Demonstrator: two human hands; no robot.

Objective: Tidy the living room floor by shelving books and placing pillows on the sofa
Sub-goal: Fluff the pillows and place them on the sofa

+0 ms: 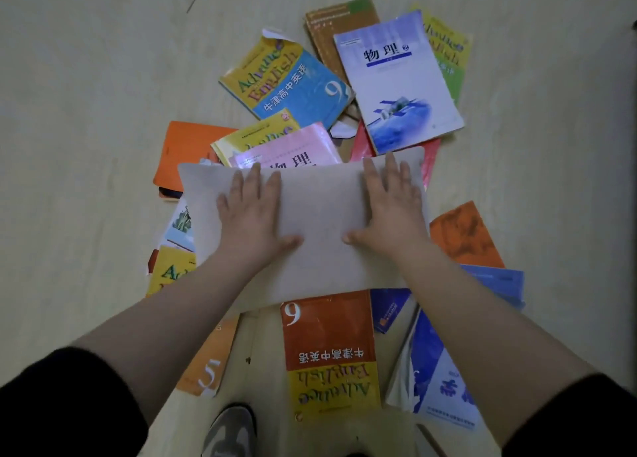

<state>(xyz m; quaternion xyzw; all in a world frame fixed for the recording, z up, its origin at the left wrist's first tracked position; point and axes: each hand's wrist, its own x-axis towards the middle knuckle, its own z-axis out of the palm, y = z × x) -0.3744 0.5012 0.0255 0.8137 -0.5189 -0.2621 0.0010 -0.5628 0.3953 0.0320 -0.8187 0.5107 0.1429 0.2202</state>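
The beige pillow (322,212) lies on the scattered books (327,332) on the floor (86,77). The left grip (255,215) and right grip (389,208) are laid flat on it, fingers straight, nothing clasped. Its two ends should be clasped and lifted straight up, so that no book is dragged.

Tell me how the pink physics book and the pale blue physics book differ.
The pink physics book is partly hidden under the beige pillow; the pale blue physics book shows its whole cover. The pink one lies nearer the person, the blue one farther. Both rest on other books, titled 物理.
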